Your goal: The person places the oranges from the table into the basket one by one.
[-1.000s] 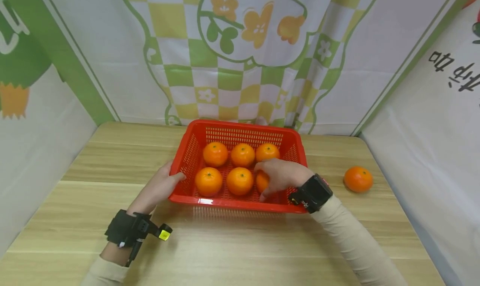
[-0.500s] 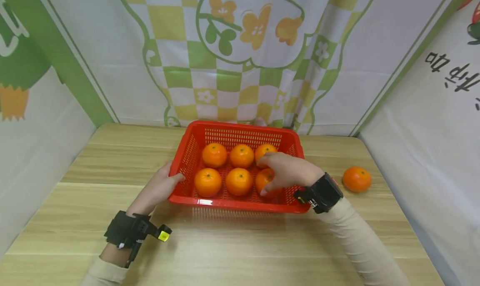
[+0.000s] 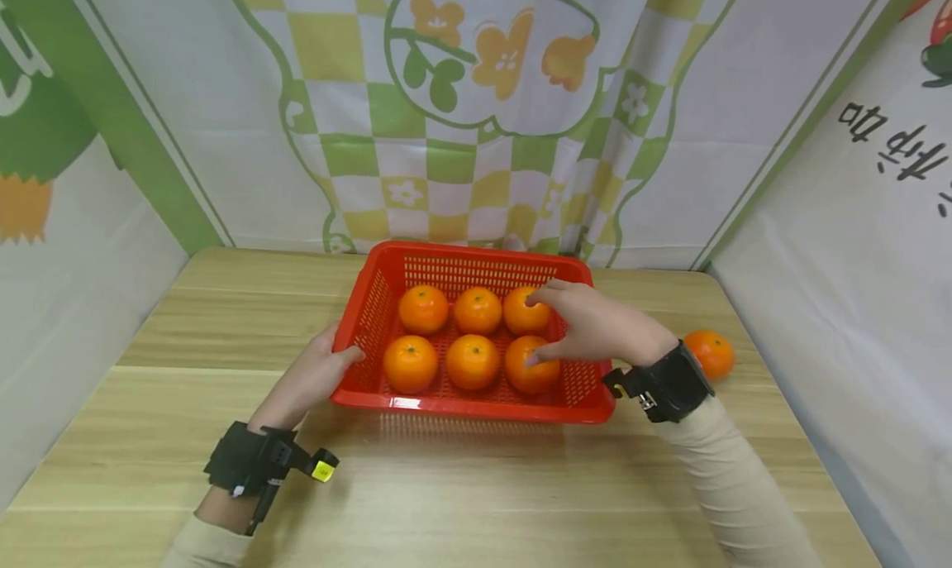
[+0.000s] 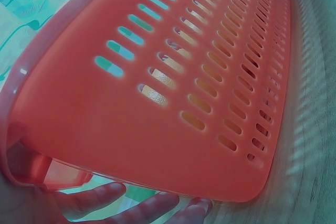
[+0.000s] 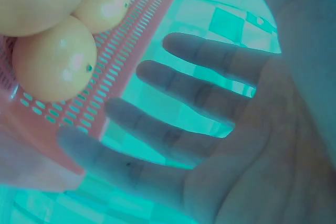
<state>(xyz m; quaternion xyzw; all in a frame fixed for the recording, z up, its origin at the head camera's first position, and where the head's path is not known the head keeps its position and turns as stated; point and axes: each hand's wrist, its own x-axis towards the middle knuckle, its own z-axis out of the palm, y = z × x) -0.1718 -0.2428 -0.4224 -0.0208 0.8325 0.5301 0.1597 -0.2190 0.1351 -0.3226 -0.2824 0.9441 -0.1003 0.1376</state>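
Observation:
A red plastic basket (image 3: 476,406) with slotted walls sits on the wooden table, holding several oranges in two rows. My left hand (image 3: 316,369) grips its left end, thumb over the rim and fingers outside below it; the left wrist view shows those fingers (image 4: 94,199) under the basket's end wall (image 4: 84,114). Over the basket's right end is my right hand (image 3: 598,326), its fingers spread and holding nothing. Its thumb overlaps the front right orange (image 3: 534,379), and its fingertips overlap the back right orange (image 3: 521,312). In the right wrist view the hand's fingers (image 5: 157,129) are extended.
One loose orange (image 3: 712,355) lies on the table (image 3: 476,494) right of the basket, partly behind my right wrist strap (image 3: 673,382). A checkered curtain (image 3: 476,163) hangs right behind the basket, and printed white cloth walls (image 3: 840,245) flank the table.
My right hand has let go of the front right orange, spread its fingers and moved up and to the right. That orange now shows more. The left hand keeps its grip on the basket.

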